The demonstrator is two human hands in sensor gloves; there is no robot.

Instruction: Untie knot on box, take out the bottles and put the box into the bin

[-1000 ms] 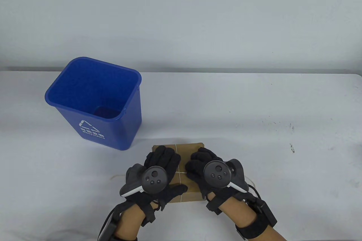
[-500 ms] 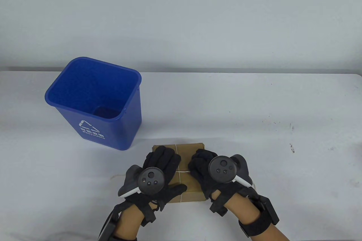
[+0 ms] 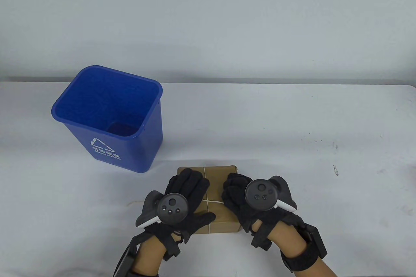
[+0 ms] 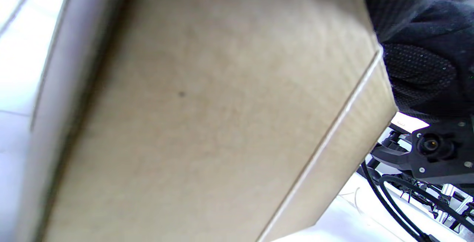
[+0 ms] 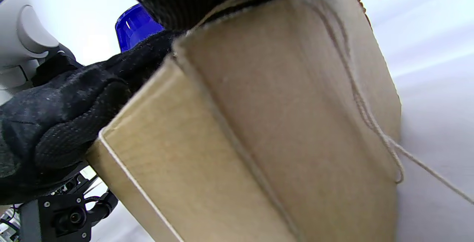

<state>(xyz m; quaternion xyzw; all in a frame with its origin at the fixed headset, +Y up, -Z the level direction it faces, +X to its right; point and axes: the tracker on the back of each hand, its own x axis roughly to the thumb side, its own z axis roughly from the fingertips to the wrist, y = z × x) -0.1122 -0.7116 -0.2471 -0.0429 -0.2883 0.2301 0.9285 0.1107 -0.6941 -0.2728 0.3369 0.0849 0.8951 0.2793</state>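
Note:
A brown cardboard box (image 3: 217, 175) (image 4: 203, 123) (image 5: 277, 123) tied crosswise with white string (image 3: 205, 173) (image 5: 355, 94) lies near the table's front edge. My left hand (image 3: 188, 184) rests flat on the box's left half, fingers straight and thumb (image 5: 55, 123) along the near edge. My right hand (image 3: 234, 188) sits over the right half with its fingers curled. The cross string (image 3: 216, 202) runs taut into them. The knot is hidden under the hands. No bottles show.
A blue recycling bin (image 3: 130, 157) (image 5: 135, 25) stands upright and open just behind and left of the box. One loose string end trails on the table left of the box (image 3: 130, 204). The white table (image 3: 308, 160) extends to the right.
My right hand has moved right and slightly nearer with its fingers curled, drawing the cross string toward it. The box has slid a little to the right. My left hand stays flat.

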